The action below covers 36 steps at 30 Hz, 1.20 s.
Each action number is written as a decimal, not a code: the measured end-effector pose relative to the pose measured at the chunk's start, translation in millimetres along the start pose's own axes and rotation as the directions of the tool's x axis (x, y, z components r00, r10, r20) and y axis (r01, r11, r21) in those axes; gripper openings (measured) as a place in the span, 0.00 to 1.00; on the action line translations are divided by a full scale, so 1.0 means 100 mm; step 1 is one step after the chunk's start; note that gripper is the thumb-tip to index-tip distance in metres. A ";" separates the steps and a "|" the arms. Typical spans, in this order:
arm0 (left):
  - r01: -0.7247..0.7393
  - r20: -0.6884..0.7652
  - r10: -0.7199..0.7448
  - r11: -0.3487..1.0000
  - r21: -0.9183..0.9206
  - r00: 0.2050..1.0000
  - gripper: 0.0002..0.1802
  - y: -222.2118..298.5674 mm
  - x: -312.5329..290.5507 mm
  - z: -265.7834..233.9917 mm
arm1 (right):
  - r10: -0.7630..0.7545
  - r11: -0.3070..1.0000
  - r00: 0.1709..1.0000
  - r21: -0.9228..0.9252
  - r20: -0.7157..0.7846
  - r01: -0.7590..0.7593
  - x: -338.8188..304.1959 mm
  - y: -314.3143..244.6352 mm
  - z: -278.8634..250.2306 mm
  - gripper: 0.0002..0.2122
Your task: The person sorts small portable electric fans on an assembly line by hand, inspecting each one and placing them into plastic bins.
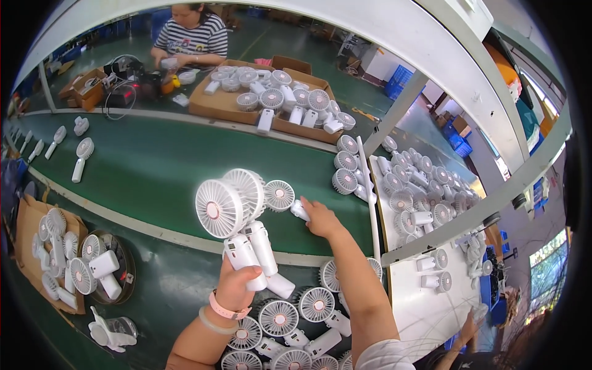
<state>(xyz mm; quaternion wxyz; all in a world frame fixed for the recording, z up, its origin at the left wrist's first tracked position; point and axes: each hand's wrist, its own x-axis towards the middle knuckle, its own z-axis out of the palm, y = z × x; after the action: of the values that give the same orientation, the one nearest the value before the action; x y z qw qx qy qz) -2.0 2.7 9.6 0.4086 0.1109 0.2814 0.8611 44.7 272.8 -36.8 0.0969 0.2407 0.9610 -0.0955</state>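
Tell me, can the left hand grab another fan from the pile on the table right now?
Probably not: the left hand is full, holding white fans. The pile looks close, but the hand would likely have to let go first.

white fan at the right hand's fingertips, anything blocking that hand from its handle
Nothing visible does: the right hand meets the handle of the white fan directly. The fans in the left hand show left of its head.
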 end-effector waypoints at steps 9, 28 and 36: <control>-0.099 -0.043 0.100 0.995 0.020 0.994 0.39 0.02 0.01 0.04 | 0.019 -0.211 0.972 0.949 -0.236 0.235 -0.83 -0.71 -0.19 0.31; -0.021 0.013 0.021 1.000 -0.006 1.000 0.38 -0.01 0.01 0.07 | 0.122 -0.190 0.908 0.889 -0.400 0.417 -1.20 -0.81 -0.13 0.20; 0.060 0.015 -0.060 0.998 0.018 0.998 0.37 -0.01 -0.01 0.06 | 0.211 -0.157 0.909 0.905 -0.360 0.395 -1.18 -0.82 -0.12 0.21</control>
<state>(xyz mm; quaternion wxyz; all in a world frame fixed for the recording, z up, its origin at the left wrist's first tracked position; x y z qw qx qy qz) 2.1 4.8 14.2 0.4354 0.1126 0.2891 0.8451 105.3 152.0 13.6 -0.3221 0.1695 0.5583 -0.7455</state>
